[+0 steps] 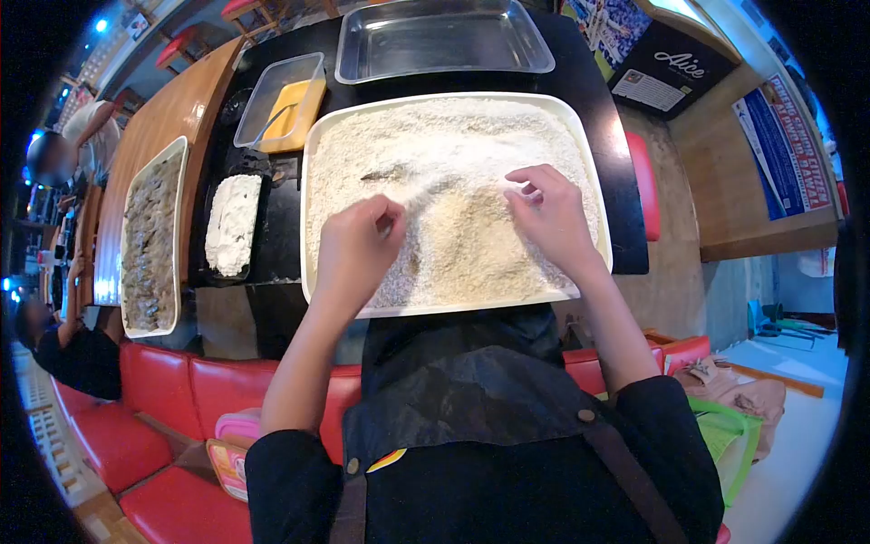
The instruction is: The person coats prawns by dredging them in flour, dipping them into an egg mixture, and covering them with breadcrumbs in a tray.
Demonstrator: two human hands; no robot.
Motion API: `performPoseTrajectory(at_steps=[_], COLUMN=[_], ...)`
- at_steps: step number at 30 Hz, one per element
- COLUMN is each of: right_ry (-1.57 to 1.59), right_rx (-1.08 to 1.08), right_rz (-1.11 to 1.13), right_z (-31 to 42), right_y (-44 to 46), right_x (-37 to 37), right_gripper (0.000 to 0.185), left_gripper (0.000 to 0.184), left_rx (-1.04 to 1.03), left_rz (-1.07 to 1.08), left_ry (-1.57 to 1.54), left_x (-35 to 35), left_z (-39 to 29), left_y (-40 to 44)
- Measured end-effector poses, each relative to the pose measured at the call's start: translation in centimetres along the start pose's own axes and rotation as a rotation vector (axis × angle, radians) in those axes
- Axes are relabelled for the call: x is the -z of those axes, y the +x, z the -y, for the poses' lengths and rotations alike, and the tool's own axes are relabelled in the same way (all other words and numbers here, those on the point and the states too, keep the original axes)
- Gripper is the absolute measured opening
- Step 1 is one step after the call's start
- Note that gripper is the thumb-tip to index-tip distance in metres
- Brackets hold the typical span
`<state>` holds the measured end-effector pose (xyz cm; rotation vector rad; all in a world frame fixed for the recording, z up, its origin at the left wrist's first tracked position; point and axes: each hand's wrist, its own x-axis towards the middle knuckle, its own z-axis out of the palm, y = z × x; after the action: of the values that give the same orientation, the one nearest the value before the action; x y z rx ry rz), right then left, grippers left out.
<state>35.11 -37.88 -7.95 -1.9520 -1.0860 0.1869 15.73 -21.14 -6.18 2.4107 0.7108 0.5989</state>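
A large white tray (308, 227) holds pale crumbs with whiter powder across the middle. Over its left front part is my left hand (361, 249), its fingers curled in; what they hold, if anything, is hidden. My right hand (551, 216) hovers at the right side of the crumbs (471, 231), fingers bent but apart, with nothing seen between them. A small dark piece (382, 174) lies partly covered in the crumbs, beyond my left hand.
Left of the tray are a clear tub (256, 107) with yellow liquid and a utensil, a container of white powder (234, 225), and a tray of greyish pieces (152, 243). A metal tray (444, 41) stands behind. Two people are at the far left.
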Motion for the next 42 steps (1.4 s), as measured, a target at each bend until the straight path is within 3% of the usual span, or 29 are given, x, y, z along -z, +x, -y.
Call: performPoseTrajectory(at_steps=[7,8,12,16,19,22,24,28,33,39,42], right_ry=[-0.085,-0.086,-0.048,-0.003,-0.115,0.010,-0.029,-0.157,-0.170,-0.218,-0.191], right_rx=[-0.097,-0.115,-0.124,-0.051,0.389,0.529,0.471,0.319,0.141,0.070,-0.076], right_rz=[-0.017,-0.008,0.061,0.214,0.193,0.432,0.511,0.646,0.494,0.252,0.313], right_z=[-0.8,-0.8,-0.9,1.6,2.7,3.0,2.7,2.3,0.3,0.2,0.6], right_y=[-1.5,-1.6,-1.5,-0.3,1.5,3.3,3.5,2.5,0.3,-1.5,-3.2], right_x=[1.5,1.5,-0.5,-2.5,-3.7,-4.5,-4.7,-3.0,0.2,2.5,3.6], right_gripper=[0.020,0.020,0.022,0.030,0.040,0.046,0.044,0.038,0.028,0.023,0.020], left_gripper=[0.012,0.019,0.031,0.036,0.037,0.038,0.035,0.028,0.022,0.017,0.024], left_rx=[0.203,0.128,0.222,0.181,0.119,0.068,0.119,0.017,-0.238,-0.151,-0.074], left_rz=[0.310,0.330,0.165,0.172,0.254,0.205,0.220,0.277,0.224,0.168,0.339], left_ry=[-0.004,0.026,-0.050,-0.144,-0.235,-0.094,-0.060,-0.060,-0.070,0.006,0.008], left_x=[4.7,5.3,3.0,-0.9,-0.7,-0.3,0.1,0.0,-1.7,-0.4,0.1], left_z=[0.3,0.8,2.3,1.9,-0.6,-0.5,-0.2,0.7,0.0,-1.6,-2.2], left_y=[-4.0,-3.9,-1.3,0.5,0.8,-0.2,-0.9,-1.0,0.7,0.9,-1.3])
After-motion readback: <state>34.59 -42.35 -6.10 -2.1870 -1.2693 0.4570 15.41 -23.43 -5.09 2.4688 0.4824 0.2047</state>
